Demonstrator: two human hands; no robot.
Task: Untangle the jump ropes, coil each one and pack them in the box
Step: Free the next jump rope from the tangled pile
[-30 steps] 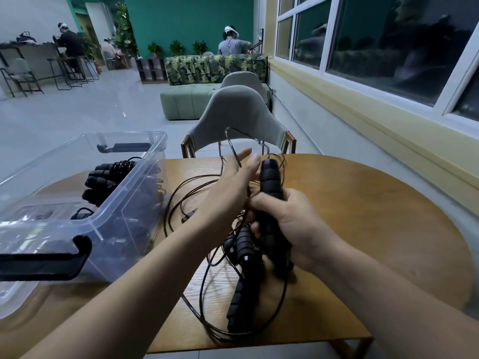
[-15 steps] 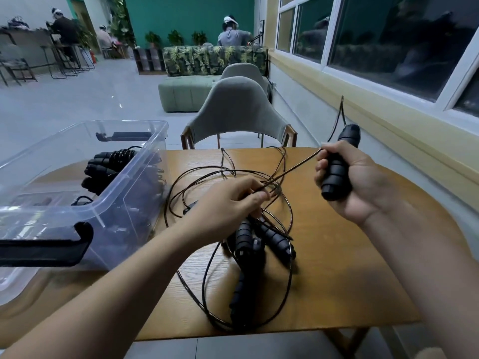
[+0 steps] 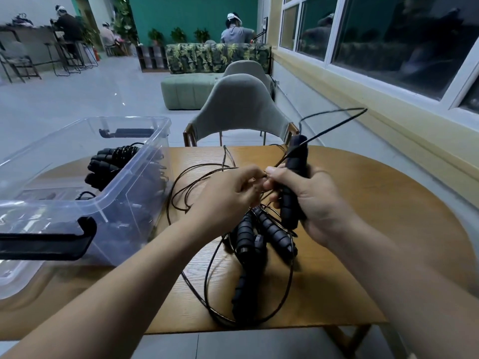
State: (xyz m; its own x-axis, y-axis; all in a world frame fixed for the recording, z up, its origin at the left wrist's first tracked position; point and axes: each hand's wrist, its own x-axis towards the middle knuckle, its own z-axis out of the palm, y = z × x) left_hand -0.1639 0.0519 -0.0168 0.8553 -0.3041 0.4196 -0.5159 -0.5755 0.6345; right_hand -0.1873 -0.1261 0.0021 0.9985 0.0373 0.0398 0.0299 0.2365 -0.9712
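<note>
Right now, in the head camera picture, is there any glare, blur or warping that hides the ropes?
Head view: wide-angle warping bows the table edge and the window frame. Head view: the clear box carries pale glare streaks, and the window glass mirrors the room. Head view: left hand, right hand, the handle and the raised cord look slightly soft; lighting is dim and even.

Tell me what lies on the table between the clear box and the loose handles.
In the head view, loops of black cord lie there between box and handles; the left forearm crosses above.
</note>
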